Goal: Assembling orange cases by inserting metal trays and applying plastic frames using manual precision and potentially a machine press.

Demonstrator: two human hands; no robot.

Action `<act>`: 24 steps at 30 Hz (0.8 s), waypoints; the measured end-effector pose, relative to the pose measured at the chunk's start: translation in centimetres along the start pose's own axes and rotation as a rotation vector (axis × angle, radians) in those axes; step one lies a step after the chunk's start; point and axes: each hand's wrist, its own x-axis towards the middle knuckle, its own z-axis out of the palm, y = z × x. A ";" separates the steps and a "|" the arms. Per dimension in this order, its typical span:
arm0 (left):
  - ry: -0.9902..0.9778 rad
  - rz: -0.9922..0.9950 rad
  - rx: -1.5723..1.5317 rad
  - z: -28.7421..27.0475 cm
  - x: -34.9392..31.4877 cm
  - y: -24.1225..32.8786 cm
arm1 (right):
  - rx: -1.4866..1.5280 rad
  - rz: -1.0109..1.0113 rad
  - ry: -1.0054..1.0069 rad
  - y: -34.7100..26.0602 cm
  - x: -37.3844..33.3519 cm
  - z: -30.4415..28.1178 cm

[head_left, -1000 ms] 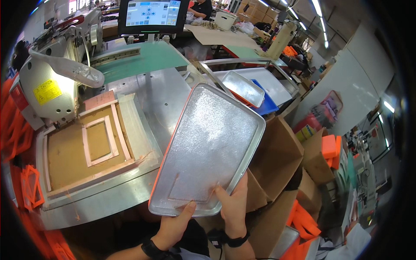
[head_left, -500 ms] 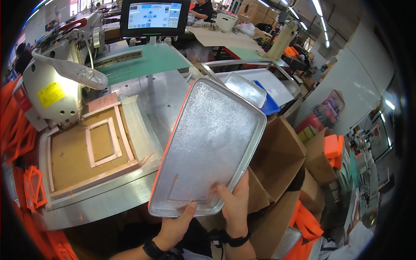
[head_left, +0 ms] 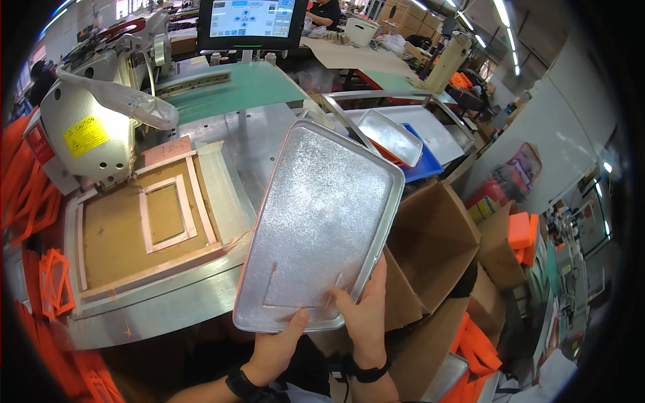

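A rectangular silver foil panel (head_left: 322, 215) with rounded corners, a raised rim and an orange edge along its left side is held up in front of me, tilted. Faint stitched lines form a corner shape near its lower end. My left hand (head_left: 275, 350) grips the bottom edge, thumb on the foil face. At the lower right edge, my right hand (head_left: 366, 321) pinches the panel, with its thumb also on the foil. The fingers behind the panel are hidden. To the left, a sewing machine head (head_left: 91, 127) stands over a tan template board (head_left: 111, 235) with pale strips.
A control screen (head_left: 248, 19) stands at the back. Right of the panel, a smaller silver panel (head_left: 393, 136) lies partly over a blue tray (head_left: 430, 163). An open cardboard box (head_left: 437, 232) sits below them. Orange pieces (head_left: 474, 342) lie at lower right, and orange frames (head_left: 56, 283) at left.
The whole scene has shifted slightly right in view, while the panel's top has moved a little left and its orange side shows less. Both hands keep the same grip.
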 end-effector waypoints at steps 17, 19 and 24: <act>0.065 -0.115 -0.099 -0.6 0.6 -0.8 | -0.571 -0.349 0.102 0.1 -0.6 -0.1; 0.072 -0.130 -0.089 -0.5 0.7 -0.7 | -0.749 -0.299 0.040 -1.0 -0.9 0.5; 0.053 -0.097 0.011 -0.7 0.6 -1.1 | -0.962 -0.313 0.021 -0.4 -0.5 0.8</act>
